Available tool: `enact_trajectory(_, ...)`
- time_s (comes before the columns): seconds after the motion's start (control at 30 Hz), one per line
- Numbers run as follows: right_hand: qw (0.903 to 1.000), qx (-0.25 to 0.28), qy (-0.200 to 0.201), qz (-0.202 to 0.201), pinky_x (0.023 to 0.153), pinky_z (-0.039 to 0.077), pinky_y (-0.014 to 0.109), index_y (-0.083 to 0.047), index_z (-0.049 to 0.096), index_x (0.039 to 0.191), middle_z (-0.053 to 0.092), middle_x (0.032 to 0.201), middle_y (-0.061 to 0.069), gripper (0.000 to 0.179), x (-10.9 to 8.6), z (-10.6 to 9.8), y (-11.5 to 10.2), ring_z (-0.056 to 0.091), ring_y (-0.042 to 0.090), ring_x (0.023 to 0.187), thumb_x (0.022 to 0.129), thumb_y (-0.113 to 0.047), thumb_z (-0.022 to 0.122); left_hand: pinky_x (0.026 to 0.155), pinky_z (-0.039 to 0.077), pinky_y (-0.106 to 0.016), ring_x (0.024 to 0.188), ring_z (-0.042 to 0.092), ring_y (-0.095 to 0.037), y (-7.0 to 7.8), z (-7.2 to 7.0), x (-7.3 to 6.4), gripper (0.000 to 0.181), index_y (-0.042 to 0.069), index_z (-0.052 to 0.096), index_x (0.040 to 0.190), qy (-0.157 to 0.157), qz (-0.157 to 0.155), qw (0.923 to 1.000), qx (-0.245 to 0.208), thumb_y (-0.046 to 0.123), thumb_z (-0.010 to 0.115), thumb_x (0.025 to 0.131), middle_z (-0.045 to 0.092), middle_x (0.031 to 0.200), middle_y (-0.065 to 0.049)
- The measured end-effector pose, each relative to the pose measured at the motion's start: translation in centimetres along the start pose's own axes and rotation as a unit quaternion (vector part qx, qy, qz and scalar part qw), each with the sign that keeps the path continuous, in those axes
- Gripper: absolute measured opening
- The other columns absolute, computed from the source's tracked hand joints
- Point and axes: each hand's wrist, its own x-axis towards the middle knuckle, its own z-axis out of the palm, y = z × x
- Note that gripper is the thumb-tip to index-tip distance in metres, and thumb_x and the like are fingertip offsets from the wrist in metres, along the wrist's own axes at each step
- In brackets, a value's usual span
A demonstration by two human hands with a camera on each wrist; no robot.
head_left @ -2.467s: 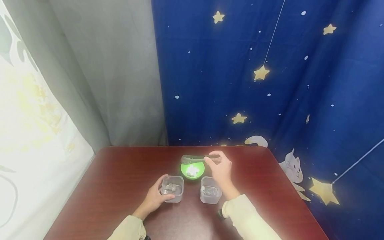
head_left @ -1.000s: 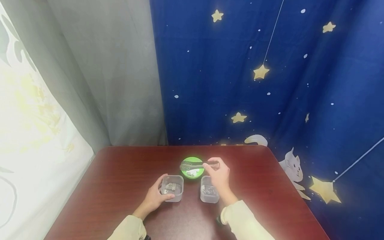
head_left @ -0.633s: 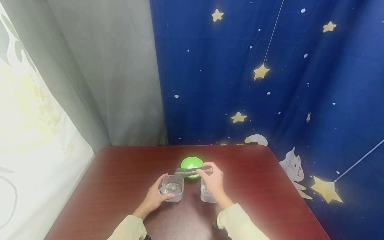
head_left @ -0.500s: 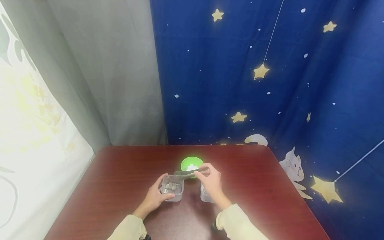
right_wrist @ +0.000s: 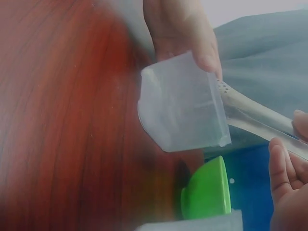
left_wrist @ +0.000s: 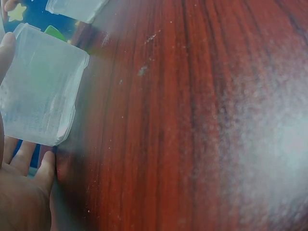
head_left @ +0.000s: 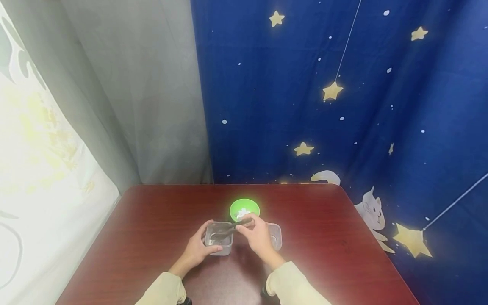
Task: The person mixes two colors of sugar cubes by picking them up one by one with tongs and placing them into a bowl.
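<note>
My left hand grips the side of a clear square plastic container, its thumb over the near wall. A pair of metal tongs is pinched in my right hand. The perforated ends of the tongs dip into the mouth of that container; whether anything sits between them is hidden. Small greyish pieces lie on the container's floor, partly covered by the tongs. Just behind stands a green bowl with several white pieces in it.
Another clear container stands to the right, partly hidden by my right hand and wrist. Everything rests on a dark red wooden table. Behind it hang a grey curtain and a blue starry one.
My right hand has brought the tongs from over the green bowl leftward and nearer, tilting their ends down into the left container. My left hand keeps its hold in place.
</note>
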Motion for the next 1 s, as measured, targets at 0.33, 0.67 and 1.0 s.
enact_trajectory(0.33,0.9991,-0.026,-0.018,-0.029,0.062,0.054,0.026,-0.003,0.067,0.099,0.072,0.079,0.004,0.026,0.1,1.6,0.5,0.068,0.013,0.069,0.078,-0.011,0.08,0.093,0.049,-0.046,0.117,0.057,-0.031,-4.2,0.4,1.1,0.099,0.01,0.038,0.148,0.0,0.004,0.9998,0.02,0.028,0.091,0.066,0.056,0.133,-0.012)
enact_trajectory(0.67,0.9972,-0.063,0.012,-0.039,0.065,0.054,0.027,-0.008,0.068,0.098,0.073,0.078,0.002,0.024,0.0,2.4,1.0,0.07,0.015,0.071,0.079,-0.017,0.08,0.089,0.05,-0.048,0.11,0.06,-0.032,-3.3,0.6,0.9,0.095,0.008,0.04,0.146,0.011,-0.003,0.9999,0.007,0.016,0.091,0.066,0.057,0.13,-0.014)
enact_trajectory(1.0,0.9966,-0.063,0.027,-0.046,0.064,0.055,0.028,-0.009,0.067,0.096,0.073,0.079,0.003,0.023,0.0,2.6,0.9,0.07,0.014,0.071,0.079,-0.017,0.081,0.093,0.047,-0.054,0.113,0.056,-0.042,0.4,-0.1,-0.2,0.09,-0.001,0.039,0.145,-0.007,0.004,1.0,0.0,0.009,0.088,0.07,0.055,0.13,-0.023)
